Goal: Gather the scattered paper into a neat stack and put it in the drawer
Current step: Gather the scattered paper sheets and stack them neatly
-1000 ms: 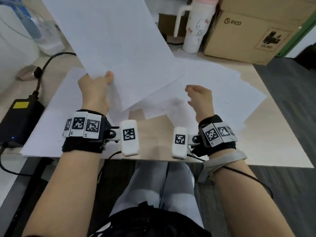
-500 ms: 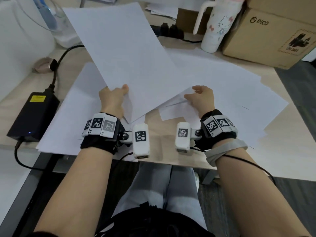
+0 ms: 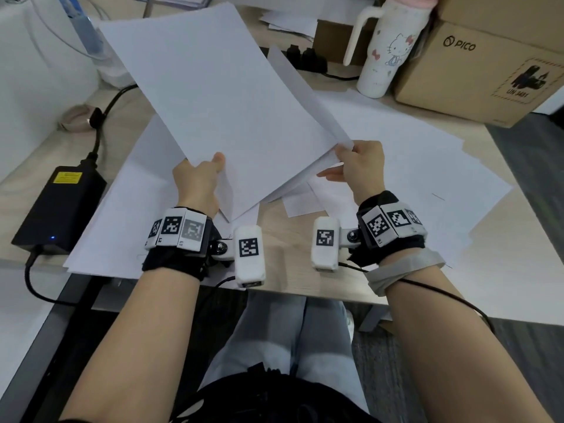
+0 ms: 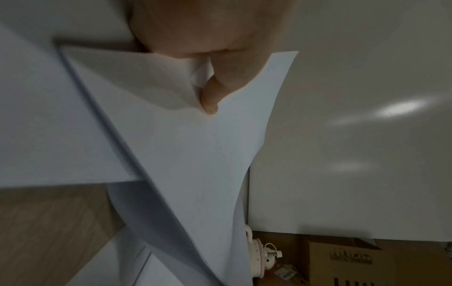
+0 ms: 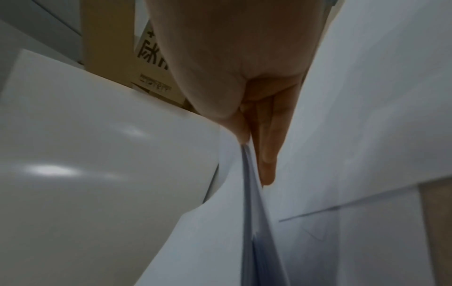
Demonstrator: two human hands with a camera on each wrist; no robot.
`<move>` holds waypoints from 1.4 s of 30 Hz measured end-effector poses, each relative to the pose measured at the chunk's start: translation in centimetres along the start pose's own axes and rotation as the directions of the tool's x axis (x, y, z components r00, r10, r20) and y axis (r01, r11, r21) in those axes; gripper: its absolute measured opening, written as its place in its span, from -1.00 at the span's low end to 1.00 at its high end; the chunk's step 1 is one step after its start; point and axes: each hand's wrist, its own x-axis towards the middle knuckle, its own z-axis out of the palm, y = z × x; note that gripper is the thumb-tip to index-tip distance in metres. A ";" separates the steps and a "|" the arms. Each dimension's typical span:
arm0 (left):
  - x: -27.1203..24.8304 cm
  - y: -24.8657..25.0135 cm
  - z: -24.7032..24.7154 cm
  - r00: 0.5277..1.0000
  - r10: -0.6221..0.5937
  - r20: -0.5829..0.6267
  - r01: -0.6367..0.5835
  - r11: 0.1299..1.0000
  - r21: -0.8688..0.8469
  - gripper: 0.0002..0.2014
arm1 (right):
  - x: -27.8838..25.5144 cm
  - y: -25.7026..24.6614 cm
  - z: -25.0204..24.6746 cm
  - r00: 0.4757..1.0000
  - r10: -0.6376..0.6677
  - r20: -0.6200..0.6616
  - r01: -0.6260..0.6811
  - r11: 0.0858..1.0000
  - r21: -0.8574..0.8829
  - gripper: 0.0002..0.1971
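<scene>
I have my left hand pinching the near left edge of the raised sheets, thumb on top and fingers beneath; in the left wrist view one fingertip pokes out from under the paper. My right hand pinches the near right corner of the same sheets, thumb above; the right wrist view shows my straight fingers lying flat along the underside. The sheets are lifted off the desk and tilt up and away from me, with a second sheet's edge showing behind the top one on the right. More paper lies scattered flat on the desk, spreading out to the right and to the left under my hands, overlapping unevenly. A black power brick sits at the left edge of the desk, touching the left sheets. A white cup and a cardboard box stand at the far right, just beside each other.
</scene>
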 end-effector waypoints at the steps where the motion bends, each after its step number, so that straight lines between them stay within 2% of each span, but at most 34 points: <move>1: -0.1 0.1 0.0 1.000 0.000 -0.005 0.000 1.000 0.002 -0.86 | -0.1 -0.3 -0.3 1.000 -0.017 -0.025 0.017 1.000 0.003 -0.74; 5: -0.5 0.3 0.1 1.000 0.020 -0.004 -0.020 1.000 0.025 -0.84 | -0.6 -1.0 -2.2 0.979 -0.088 -0.183 0.094 0.995 0.026 -0.73; 8: -0.7 0.3 0.2 0.999 0.041 0.006 -0.041 0.999 0.035 -0.85 | -0.8 -0.7 -4.1 0.929 -0.147 -0.340 0.165 0.986 0.025 -0.71; 11: -1.1 0.4 0.4 0.998 0.049 0.028 -0.050 0.998 0.046 -0.85 | -1.5 -0.8 -5.9 0.850 -0.211 -0.482 0.235 0.972 -0.011 -0.68; 15: -2.2 0.0 1.2 0.994 0.081 0.075 -0.088 0.992 0.093 -0.79 | -3.5 -2.0 -7.6 0.764 -0.272 -0.586 0.347 0.938 0.017 -0.68; 19: -3.8 -0.5 2.2 0.980 0.140 0.140 -0.162 0.974 0.156 -0.76 | -5.1 -3.0 -9.2 0.630 -0.439 -0.641 0.509 0.856 -0.086 -0.58; 24: -5.9 -1.3 3.5 0.966 0.117 0.230 -0.175 0.951 0.255 -0.71 | -6.1 -3.4 -11.4 0.485 -0.515 -0.707 0.554 0.806 -0.207 -0.61; 26: -6.5 -2.0 4.0 0.958 0.082 0.274 -0.164 0.942 0.292 -0.71 | -6.5 -3.6 -12.2 0.460 -0.515 -0.723 0.569 0.797 -0.205 -0.64; 28: -6.8 -2.8 4.4 0.953 0.054 0.300 -0.155 0.933 0.324 -0.71 | -6.9 -3.7 -12.8 0.463 -0.504 -0.729 0.563 0.803 -0.198 -0.67; 30: -7.2 -3.5 4.8 0.947 0.029 0.320 -0.152 0.919 0.364 -0.68 | -7.3 -3.3 -13.2 0.492 -0.470 -0.733 0.536 0.827 -0.170 -0.63; 34: -7.6 -4.6 5.5 0.944 -0.054 0.326 -0.107 0.883 0.456 -0.62 | -7.9 -0.4 -12.8 0.627 -0.287 -0.724 0.370 0.928 -0.047 -0.54; 37: -7.4 -5.4 6.0 0.932 -0.108 0.347 -0.098 0.844 0.527 -0.59 | -8.3 2.9 -12.3 0.705 -0.097 -0.702 0.236 0.966 0.104 -0.60; 39: -7.2 -5.9 6.2 0.920 -0.140 0.366 -0.100 0.819 0.566 -0.59 | -8.8 4.9 -11.8 0.739 -0.004 -0.674 0.131 0.982 0.138 -0.61; 42: -7.3 -6.1 6.6 0.900 -0.185 0.394 -0.048 0.857 0.513 -0.76 | -9.3 7.1 -11.2 0.775 0.073 -0.628 0.022 0.989 0.143 -0.63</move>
